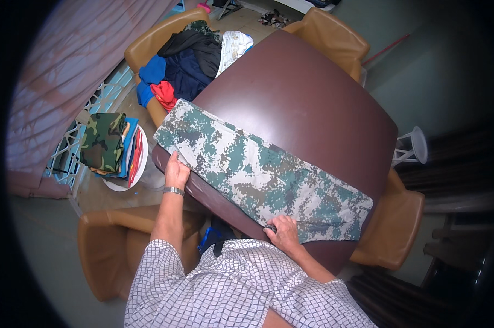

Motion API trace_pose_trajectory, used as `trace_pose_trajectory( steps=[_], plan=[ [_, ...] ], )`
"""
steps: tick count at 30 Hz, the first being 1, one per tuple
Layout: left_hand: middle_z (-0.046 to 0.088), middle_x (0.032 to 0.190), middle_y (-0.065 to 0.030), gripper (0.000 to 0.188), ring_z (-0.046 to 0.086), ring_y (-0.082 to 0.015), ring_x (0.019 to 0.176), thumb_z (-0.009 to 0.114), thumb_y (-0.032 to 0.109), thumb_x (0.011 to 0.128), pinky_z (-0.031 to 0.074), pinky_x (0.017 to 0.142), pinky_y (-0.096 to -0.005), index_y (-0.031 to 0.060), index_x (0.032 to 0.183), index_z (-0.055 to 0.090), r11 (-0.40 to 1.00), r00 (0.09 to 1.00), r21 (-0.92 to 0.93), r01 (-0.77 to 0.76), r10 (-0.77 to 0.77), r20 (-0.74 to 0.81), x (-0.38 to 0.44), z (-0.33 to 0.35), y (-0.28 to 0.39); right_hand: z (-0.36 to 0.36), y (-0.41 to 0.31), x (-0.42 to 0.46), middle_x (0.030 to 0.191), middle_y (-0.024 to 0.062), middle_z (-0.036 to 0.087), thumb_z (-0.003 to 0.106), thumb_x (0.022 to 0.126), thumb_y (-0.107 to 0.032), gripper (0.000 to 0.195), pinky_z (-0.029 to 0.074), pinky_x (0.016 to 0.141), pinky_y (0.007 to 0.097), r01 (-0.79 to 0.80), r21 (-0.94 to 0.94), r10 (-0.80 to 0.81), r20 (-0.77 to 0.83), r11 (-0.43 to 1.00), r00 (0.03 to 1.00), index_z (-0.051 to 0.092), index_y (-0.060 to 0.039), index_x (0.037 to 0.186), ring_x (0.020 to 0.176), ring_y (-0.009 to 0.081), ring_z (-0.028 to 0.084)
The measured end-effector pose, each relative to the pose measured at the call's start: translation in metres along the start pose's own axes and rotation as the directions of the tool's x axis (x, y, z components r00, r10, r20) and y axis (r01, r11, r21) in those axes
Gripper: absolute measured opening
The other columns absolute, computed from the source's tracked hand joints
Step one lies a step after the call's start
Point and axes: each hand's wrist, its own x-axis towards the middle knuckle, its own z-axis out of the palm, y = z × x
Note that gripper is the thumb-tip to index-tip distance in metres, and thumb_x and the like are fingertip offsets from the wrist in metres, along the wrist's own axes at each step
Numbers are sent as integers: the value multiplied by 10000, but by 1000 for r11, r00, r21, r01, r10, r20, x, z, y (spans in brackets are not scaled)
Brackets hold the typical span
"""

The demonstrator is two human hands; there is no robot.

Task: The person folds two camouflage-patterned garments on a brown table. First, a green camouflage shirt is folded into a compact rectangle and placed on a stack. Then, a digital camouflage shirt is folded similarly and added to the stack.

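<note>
Digital-pattern camouflage trousers (251, 164), folded lengthwise into a long strip, lie flat across the near side of a dark red-brown table (308, 98). My left hand (176, 171) is at their near edge, toward the left end, with the thumb on top of the cloth and the fingers mostly hidden. Near the wider right end, my right hand (284, 233) rests against the same edge. A small dark object (270, 228) sits between its thumb and fingers; what it is cannot be made out.
Rumpled clothes (189, 67) fill a tan leather chair (165, 30) at the far left. Folded garments (105, 141) are stacked on a white round stool (142, 170). More tan chairs (388, 229) surround the table. A white stool (419, 144) stands right. A pink curtain (70, 82) hangs left.
</note>
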Motion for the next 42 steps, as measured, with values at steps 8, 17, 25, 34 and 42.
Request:
trace_pose_trajectory(
  steps=[8, 17, 25, 34, 42],
  plan=[
    [682, 1355, -134, 485, 731, -304, 1171, 549, 98, 1132, 647, 959, -493, 96, 1603, 439, 888, 953, 351, -297, 300, 45, 4, 17, 60, 3, 2, 1, 1006, 80, 703, 883, 829, -275, 258, 461, 919, 463, -28, 6, 28, 16, 1000, 999, 771, -127, 1008, 1016, 320, 655],
    [748, 1181, -118, 551, 789, -234, 855, 692, 152, 1081, 700, 672, -405, 58, 1564, 444, 584, 995, 810, -53, 101, -8, 11, 64, 136, 4, 1, 4, 1016, 85, 720, 883, 819, -273, 259, 464, 935, 466, -63, 20, 62, 23, 998, 998, 778, -122, 1002, 1033, 325, 663],
    [760, 986, -85, 290, 768, -178, 716, 733, 173, 1053, 663, 537, -326, 56, 1278, 591, 393, 976, 902, -178, 187, 111, 12, 71, 144, 7, 0, 6, 1000, 68, 729, 886, 813, -259, 226, 472, 949, 460, -130, 51, 128, 34, 990, 991, 786, -129, 967, 1028, 310, 672],
    [684, 871, 7, 264, 626, -76, 617, 743, 332, 1061, 579, 478, -244, 83, 1112, 674, 145, 990, 989, -21, -137, 41, 16, 80, 159, 9, 1, 9, 912, 49, 711, 891, 810, -249, 196, 469, 912, 441, -119, 38, 119, 2, 992, 993, 795, -134, 937, 944, 286, 672],
    [766, 1024, 2, 381, 681, -84, 808, 664, 455, 1110, 447, 513, -210, 105, 1255, 707, 512, 983, 858, 43, -175, 55, 22, 69, 171, 10, -1, 8, 895, 40, 708, 900, 808, -264, 204, 471, 906, 435, -142, 43, 143, -17, 989, 990, 786, -139, 922, 935, 276, 670]
  ],
)
